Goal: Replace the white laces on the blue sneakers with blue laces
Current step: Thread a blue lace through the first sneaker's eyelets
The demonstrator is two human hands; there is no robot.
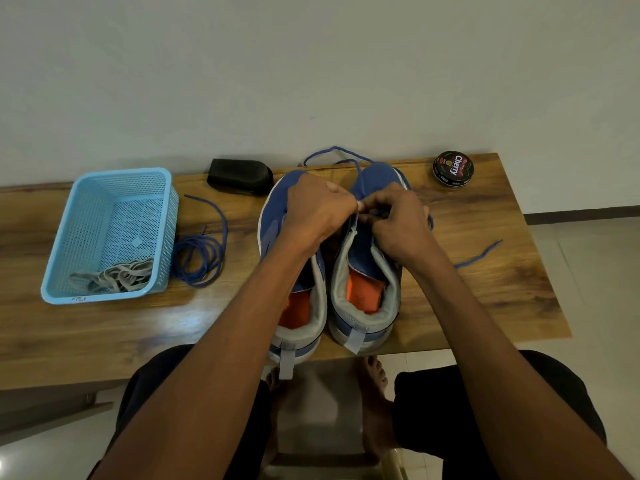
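Soft, even indoor light; glare sheening on table point(145, 327); wide-angle lens bowing edges; hands slightly blurring.

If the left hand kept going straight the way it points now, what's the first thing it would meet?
The left hand points right, toward the right hand over the right sneaker. Their fingertips nearly touch, so it would probably meet the right hand's fingers and the blue lace pinched there first.
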